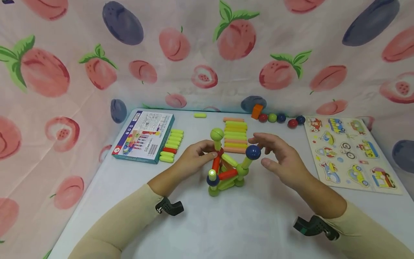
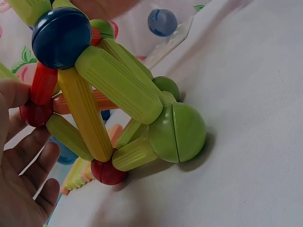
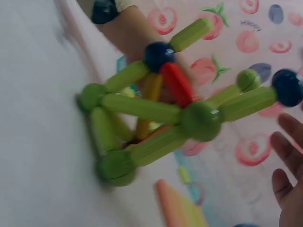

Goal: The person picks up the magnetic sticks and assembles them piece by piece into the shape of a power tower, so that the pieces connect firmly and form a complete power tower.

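A building-toy model of ribbed sticks and balls [image 1: 228,175] stands on the table in the head view. Its sticks are green, red, yellow and orange. Upright sticks rise from its top; one bears a green ball [image 1: 217,134], another a blue ball [image 1: 253,152]. My left hand [image 1: 196,158] grips the model at its left rear, thumb and fingers about a red ball [image 2: 37,113] in the left wrist view. My right hand [image 1: 284,162] is just right of the blue ball, fingers spread and loosely bent, apart from it and holding nothing.
Behind the model lies a row of loose sticks [image 1: 235,135]. More sticks [image 1: 171,144] lie beside a toy box [image 1: 145,136] at left. An orange block [image 1: 257,111] and several loose balls [image 1: 272,117] line the back. A picture puzzle board [image 1: 350,153] lies right.
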Tool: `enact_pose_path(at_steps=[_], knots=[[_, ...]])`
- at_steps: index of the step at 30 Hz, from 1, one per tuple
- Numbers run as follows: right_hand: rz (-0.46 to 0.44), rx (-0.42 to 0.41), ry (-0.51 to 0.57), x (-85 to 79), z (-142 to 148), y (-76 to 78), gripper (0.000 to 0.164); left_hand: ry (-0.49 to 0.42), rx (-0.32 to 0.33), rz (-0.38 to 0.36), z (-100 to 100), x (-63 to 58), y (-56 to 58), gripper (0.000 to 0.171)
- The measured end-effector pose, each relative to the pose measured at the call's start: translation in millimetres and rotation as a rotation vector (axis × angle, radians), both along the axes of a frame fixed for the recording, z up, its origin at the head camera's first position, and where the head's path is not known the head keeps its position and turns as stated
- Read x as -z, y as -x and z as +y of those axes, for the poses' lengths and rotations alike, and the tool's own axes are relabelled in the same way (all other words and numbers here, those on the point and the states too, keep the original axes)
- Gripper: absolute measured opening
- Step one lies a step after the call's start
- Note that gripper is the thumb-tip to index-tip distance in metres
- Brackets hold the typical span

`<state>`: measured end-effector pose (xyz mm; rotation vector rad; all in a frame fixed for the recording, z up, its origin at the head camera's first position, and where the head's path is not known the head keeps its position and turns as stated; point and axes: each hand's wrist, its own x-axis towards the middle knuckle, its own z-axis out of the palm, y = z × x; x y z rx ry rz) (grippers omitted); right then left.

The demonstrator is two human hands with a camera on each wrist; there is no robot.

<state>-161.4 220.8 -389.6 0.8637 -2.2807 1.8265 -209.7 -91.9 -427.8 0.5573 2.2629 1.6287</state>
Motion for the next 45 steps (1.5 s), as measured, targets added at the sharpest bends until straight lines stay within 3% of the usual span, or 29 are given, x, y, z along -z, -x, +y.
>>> enact_pose_path(at_steps=[3, 5, 8, 11, 20, 25, 31, 35, 38, 42, 45], knots=[[-0.044, -0.022, 0.148, 22.1, 0.2, -5.5, 0.046, 0.002, -0.004, -0.008, 0.6, 0.0, 0.8, 0.031], [-0.053, 0.010, 0.179, 34.3, -2.4, -11.5, 0.042, 0.007, -0.006, -0.017, 1.4, 0.4, 0.9, 0.031], [-0.008, 0.082, 0.120, 39.1, -10.0, -18.4, 0.037, 0.014, -0.012, -0.018, 1.8, 0.1, 0.7, 0.031], [0.036, 0.123, 0.070, 34.1, -18.2, -18.1, 0.037, 0.013, -0.016, -0.014, 1.7, -1.8, 0.1, 0.032], [0.045, 0.140, -0.012, 26.0, -29.6, -13.6, 0.032, 0.009, -0.016, -0.026, 2.0, 0.3, -0.4, 0.033], [0.057, 0.136, -0.019, 36.6, -27.2, -14.3, 0.037, 0.011, -0.022, -0.021, 1.4, 0.1, -0.7, 0.031], [0.089, 0.189, -0.230, 53.5, -22.2, -14.3, 0.039, 0.030, -0.047, 0.005, -1.6, -0.7, -1.0, 0.025], [-0.072, 0.201, -0.274, 53.9, -16.8, -6.2, 0.033, 0.032, -0.043, 0.035, -9.1, -0.3, -5.4, 0.022], [-0.218, 0.173, -0.276, 51.4, -12.5, 5.4, 0.030, 0.039, 0.004, 0.083, -17.6, 1.4, -13.2, 0.025], [-0.357, 0.062, -0.249, 47.8, -10.7, 24.7, 0.032, 0.048, 0.099, 0.169, -25.5, 4.8, -28.9, 0.030], [-0.435, -0.061, -0.241, 45.3, -12.7, 41.1, 0.033, 0.055, 0.136, 0.228, -24.3, 6.8, -43.2, 0.034]])
